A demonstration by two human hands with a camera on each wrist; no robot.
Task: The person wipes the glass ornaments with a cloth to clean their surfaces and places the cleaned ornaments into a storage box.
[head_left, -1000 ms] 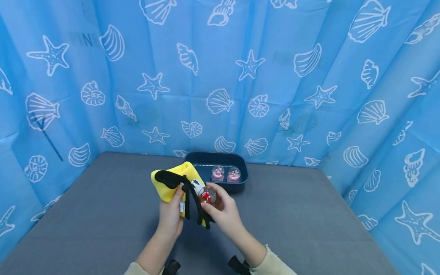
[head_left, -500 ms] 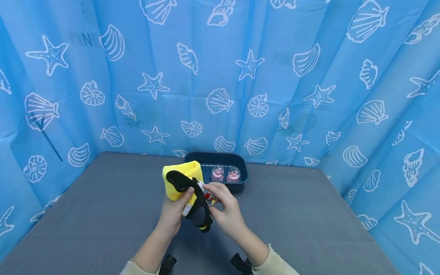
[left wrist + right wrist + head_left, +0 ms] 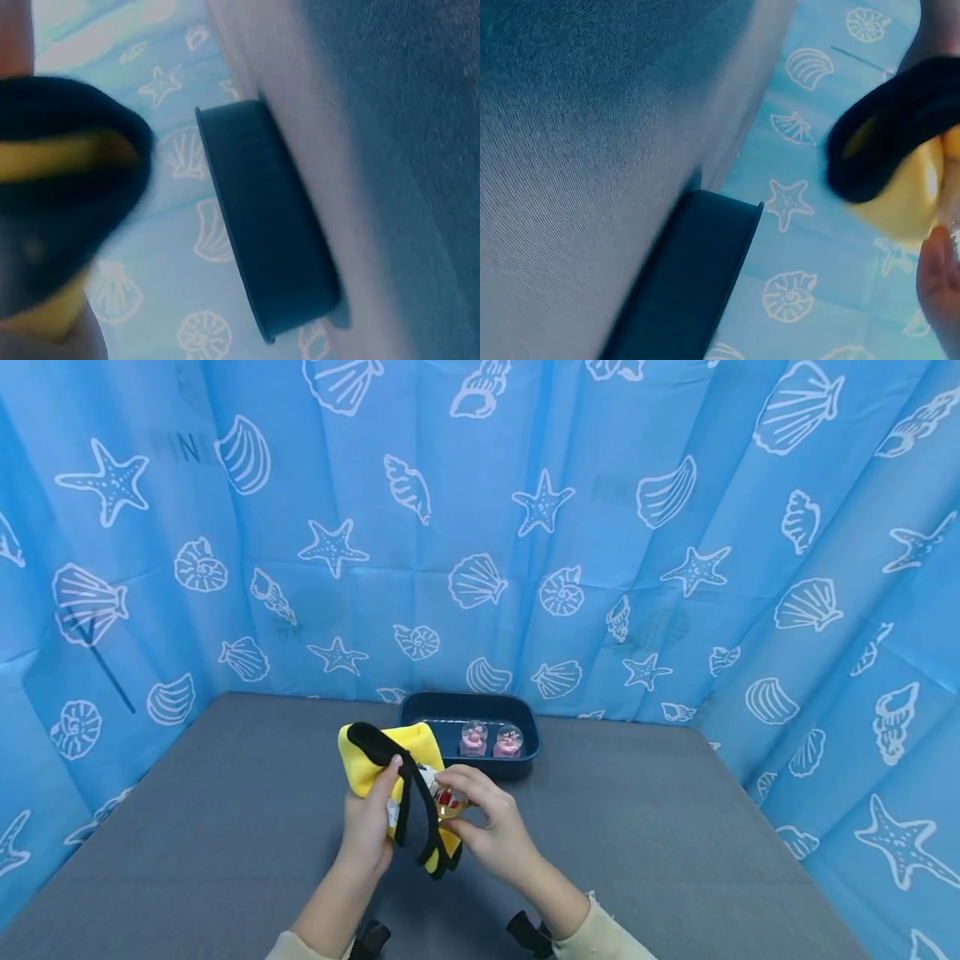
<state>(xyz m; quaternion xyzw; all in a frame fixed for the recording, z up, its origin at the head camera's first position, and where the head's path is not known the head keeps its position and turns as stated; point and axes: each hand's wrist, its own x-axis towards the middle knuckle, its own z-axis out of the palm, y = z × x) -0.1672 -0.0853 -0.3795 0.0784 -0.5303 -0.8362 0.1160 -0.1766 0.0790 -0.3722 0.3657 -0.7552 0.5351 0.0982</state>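
Observation:
My left hand (image 3: 366, 831) grips a folded yellow cloth piece with black trim (image 3: 420, 742), its thumb on the front and a small white tag by the palm. Against the cloth's right side, my right hand (image 3: 491, 818) pinches a small snow globe (image 3: 450, 800) with a red figure inside and a gold-coloured part below. Part of the globe is hidden behind the fingers. In the left wrist view the black-edged cloth (image 3: 67, 161) is blurred at the left. The right wrist view shows the yellow cloth (image 3: 904, 206) beside a fingertip (image 3: 937, 274).
Behind the hands, a dark blue tray (image 3: 427, 698) stands near the back edge of the grey table (image 3: 645, 827). Two pink snow globes, one left (image 3: 473, 740) and one right (image 3: 508, 742), sit in it. A blue shell-print curtain (image 3: 420, 527) surrounds the table.
The cloth swung right and upright, then came back left and tilted. The snow globe has turned in my right fingers, so its gold-coloured part now shows below. Both hands keep their holds.

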